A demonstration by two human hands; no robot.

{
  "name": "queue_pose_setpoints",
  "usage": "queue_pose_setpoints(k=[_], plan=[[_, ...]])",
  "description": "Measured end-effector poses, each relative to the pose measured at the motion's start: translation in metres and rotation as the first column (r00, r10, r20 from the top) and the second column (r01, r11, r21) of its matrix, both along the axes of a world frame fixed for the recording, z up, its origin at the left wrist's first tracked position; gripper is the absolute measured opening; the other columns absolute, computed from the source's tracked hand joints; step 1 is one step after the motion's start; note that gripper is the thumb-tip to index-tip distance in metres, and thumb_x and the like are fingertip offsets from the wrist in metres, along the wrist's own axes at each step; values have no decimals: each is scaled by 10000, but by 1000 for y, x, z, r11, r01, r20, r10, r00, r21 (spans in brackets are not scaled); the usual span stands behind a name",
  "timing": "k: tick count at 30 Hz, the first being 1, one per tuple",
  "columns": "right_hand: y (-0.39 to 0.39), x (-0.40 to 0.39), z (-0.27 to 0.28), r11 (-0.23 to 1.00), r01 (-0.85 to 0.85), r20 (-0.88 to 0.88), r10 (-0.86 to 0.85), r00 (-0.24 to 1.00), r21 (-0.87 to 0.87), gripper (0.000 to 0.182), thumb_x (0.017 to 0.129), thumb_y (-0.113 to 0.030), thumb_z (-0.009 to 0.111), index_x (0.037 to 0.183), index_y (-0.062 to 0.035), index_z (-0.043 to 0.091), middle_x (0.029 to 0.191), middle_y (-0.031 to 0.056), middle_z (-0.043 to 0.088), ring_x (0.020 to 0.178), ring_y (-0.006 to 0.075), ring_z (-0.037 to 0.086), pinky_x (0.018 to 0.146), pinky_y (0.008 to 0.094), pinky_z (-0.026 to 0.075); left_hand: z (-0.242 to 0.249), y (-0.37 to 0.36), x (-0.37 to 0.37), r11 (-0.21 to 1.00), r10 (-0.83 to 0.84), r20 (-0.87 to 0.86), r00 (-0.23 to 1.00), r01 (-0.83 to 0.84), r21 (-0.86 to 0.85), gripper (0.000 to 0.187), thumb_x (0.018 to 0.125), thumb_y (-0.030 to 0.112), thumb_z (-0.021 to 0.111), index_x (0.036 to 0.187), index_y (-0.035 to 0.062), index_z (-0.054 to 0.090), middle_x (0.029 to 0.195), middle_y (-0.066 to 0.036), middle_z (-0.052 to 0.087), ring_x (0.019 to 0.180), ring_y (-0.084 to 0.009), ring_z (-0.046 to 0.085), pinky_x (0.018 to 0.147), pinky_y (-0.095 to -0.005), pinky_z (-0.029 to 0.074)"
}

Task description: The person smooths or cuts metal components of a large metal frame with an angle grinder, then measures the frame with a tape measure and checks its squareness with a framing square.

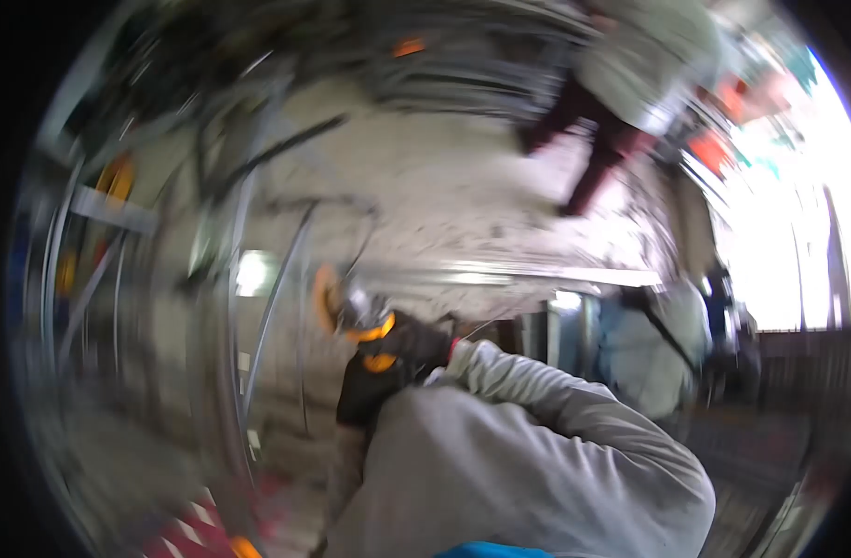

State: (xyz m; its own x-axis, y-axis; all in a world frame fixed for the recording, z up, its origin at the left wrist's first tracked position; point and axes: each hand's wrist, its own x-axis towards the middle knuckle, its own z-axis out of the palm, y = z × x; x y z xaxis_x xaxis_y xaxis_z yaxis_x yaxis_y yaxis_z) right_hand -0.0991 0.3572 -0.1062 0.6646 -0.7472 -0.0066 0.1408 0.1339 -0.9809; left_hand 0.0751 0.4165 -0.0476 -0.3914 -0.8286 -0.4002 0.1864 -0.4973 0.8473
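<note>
An angle grinder with a silver gear head and orange-yellow parts is held in front of my body. Its round disc faces left and looks blurred. My right hand, in a dark glove with a red edge at the cuff, is closed around the tool's body. Lower down, my left hand, also dark-gloved, is against the grinder by its lower orange part. Motion blur smears the fingers of both hands. A grey sleeve covers my right arm.
Thin metal bars and a frame stand close on the left. A long bright metal bar runs across beyond the grinder. One person in dark red trousers stands at upper right; another person is low at right. Metal stock lies at the back.
</note>
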Motion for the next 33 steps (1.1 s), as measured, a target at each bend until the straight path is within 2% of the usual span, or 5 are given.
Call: queue_pose_setpoints(k=[4,9,15,23,33], plan=[[2,10,34,916,-136,-17,154,988,378,454,958,-233,786,1359,-58,662,1241,45,706,1134,166,673,970,356,548,-41,42,-5,959,240,252,937,-188,-213,613,862,289,860,1370,47,618,1173,-53,722,1103,-172,692,975,-380,563],[-19,10,34,869,-488,-117,478,871,-85,492,828,-157,883,1285,-104,708,1270,129,700,1161,337,682,993,428,558,-39,80,-49,794,605,340,720,-518,-319,615,885,215,861,1407,43,584,1322,-82,684,1223,-196,656,1035,-370,530],[-18,66,50,630,-728,-89,769,632,272,471,891,-160,867,1314,-38,699,1184,47,749,1098,140,693,960,315,561,-74,102,-58,547,834,228,503,-695,-466,468,857,185,833,1251,37,627,1142,-113,712,1109,-267,698,935,-382,559],[46,128,24,480,-841,-215,874,435,248,519,860,-148,896,1322,-50,680,1191,26,739,1028,116,695,895,298,587,-126,160,-42,352,925,-179,336,-934,65,247,955,99,772,1188,68,693,1107,-39,731,1047,-160,704,883,-328,593],[67,121,61,673,-690,-36,723,690,267,348,893,-206,837,1172,-57,694,968,13,719,835,111,647,758,316,562,-109,172,-15,585,803,331,496,-544,-602,370,971,91,774,1319,24,666,1222,-98,732,1141,-191,701,962,-357,585]])
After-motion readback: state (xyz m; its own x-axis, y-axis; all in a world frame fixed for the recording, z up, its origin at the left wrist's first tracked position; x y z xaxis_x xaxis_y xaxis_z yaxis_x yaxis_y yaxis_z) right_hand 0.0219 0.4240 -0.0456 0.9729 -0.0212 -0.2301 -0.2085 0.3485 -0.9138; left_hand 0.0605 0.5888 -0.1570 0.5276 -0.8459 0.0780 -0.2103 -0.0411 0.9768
